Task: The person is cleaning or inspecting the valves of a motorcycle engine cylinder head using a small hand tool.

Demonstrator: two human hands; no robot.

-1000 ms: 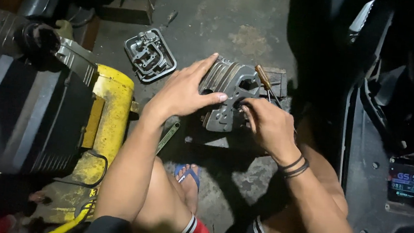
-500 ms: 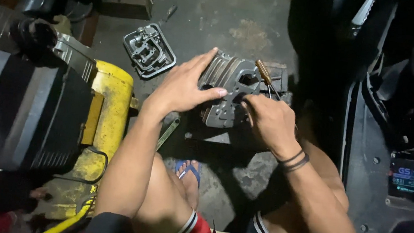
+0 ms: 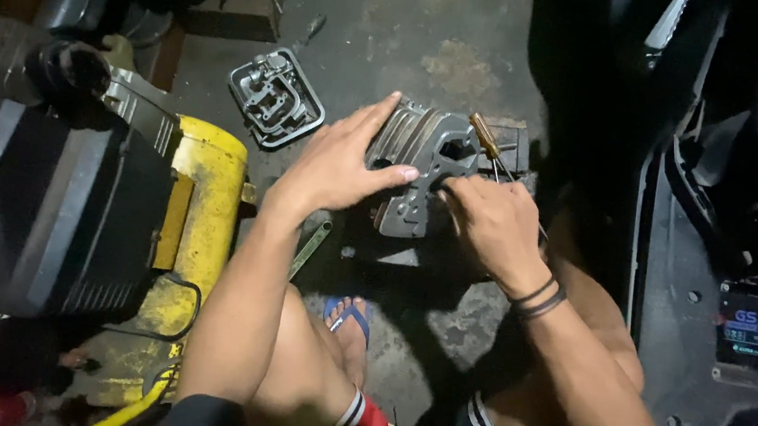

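Note:
A grey finned engine cylinder block (image 3: pixel 434 158) lies on the concrete floor in the middle of the view. My left hand (image 3: pixel 338 159) rests flat on its left side, fingers spread, steadying it. My right hand (image 3: pixel 488 223) is curled at the block's right front and grips a screwdriver (image 3: pixel 484 138) with an amber handle that sticks up past the knuckles. What the tip touches is hidden by my fingers. Black bands circle my right wrist.
A grey metal engine cover (image 3: pixel 276 99) lies on the floor up left. A yellow and black machine (image 3: pixel 205 216) stands at the left. A flat metal tool (image 3: pixel 310 248) lies by my left arm. My sandalled foot (image 3: pixel 349 325) is below. Dark vehicle bodywork (image 3: pixel 712 270) fills the right.
Both hands stay on the block; my right hand shifted slightly with the screwdriver. The view moved a little.

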